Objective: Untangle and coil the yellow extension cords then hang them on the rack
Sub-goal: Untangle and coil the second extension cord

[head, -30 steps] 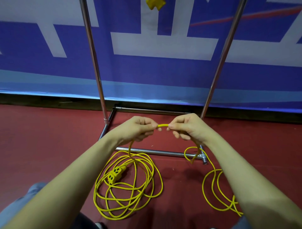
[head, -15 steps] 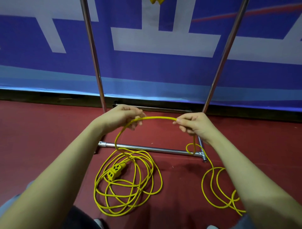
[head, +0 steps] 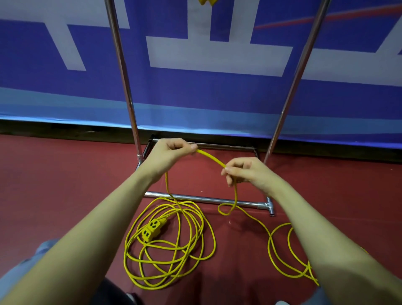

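**Above the red floor: both hands hold one span of yellow cord before the rack**

At far left, the left forearm rises from the lower corner of the head view, with a patch of blue-grey trouser cloth [head: 41, 252] beside it. Behind it, the rack's left upright [head: 124, 76] stands as a chrome pole against a blue and white banner [head: 217, 54] that covers the wall. The left hand [head: 171, 152] is closed round the yellow cord [head: 212, 157], the thumb pressing it against the curled fingers, just in front of the rack's rear base bar. From this hand one strand drops straight down, crosses the front base bar [head: 206, 199] and joins a loose coil [head: 169, 246] of many overlapping loops lying on the red floor [head: 54, 185]. A yellow triple-outlet socket block [head: 153, 229] rests on the left part of that coil, its faces turned upward.

Between the hands the cord runs as a short, gently arched span, sloping down to the right. The right hand [head: 245, 172] pinches it between thumb and fingertips, lower than the left hand. Below this hand the cord hangs down, forms a small loop [head: 226, 210] on the floor just beside the front base bar, then trails rightward into a second, looser set of loops [head: 282, 252] partly hidden by the right forearm. The rack's right upright [head: 298, 76] leans up toward the top edge. At the top edge, between the uprights, a small yellow object [head: 206, 1] is cut off by the frame
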The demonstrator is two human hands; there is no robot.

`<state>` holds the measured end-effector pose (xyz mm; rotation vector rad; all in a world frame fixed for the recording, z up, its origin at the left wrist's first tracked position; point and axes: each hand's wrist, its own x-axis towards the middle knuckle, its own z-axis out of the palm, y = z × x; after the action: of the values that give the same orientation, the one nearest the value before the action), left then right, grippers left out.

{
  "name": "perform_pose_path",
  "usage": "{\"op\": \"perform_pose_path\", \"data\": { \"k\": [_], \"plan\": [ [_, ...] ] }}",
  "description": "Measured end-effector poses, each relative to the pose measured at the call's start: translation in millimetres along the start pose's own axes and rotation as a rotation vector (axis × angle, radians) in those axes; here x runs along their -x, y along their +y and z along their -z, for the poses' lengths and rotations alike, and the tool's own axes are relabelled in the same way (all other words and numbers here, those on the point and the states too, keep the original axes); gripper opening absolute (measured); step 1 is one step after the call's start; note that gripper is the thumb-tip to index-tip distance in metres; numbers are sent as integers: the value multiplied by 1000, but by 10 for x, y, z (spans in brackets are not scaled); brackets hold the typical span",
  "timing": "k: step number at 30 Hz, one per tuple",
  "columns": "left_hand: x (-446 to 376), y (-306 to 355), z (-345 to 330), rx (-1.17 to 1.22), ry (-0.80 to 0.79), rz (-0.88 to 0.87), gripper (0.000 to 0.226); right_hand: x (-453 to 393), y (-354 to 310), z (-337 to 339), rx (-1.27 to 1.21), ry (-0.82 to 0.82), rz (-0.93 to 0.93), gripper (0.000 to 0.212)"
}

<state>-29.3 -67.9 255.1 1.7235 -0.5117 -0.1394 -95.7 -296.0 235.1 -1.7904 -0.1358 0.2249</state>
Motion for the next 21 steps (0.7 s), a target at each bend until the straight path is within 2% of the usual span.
{"op": "perform_pose_path", "data": {
  "k": [3,6,8,11,15,18,21],
  "plan": [
    [-5,-19,122,40,120,63,26,38,88,83,145,-4,-85,24],
    [-45,-28,358,10,205,127,28,53,134,113,125,30,-89,24],
    [-63,-46,449,-76,136,179,28,48,121,117,30,84,-76,24],
    [-43,-60,404,-139,-79,310,27,34,65,95,-3,149,-70,26],
    [1,12,206,-158,-344,349,37,5,-43,-26,13,106,-70,25],
    [12,90,60,-62,-426,277,35,-21,-178,-123,11,46,-47,25],
    [8,138,61,-36,-365,225,29,-37,-231,-148,24,3,-22,24]
  ]
}}
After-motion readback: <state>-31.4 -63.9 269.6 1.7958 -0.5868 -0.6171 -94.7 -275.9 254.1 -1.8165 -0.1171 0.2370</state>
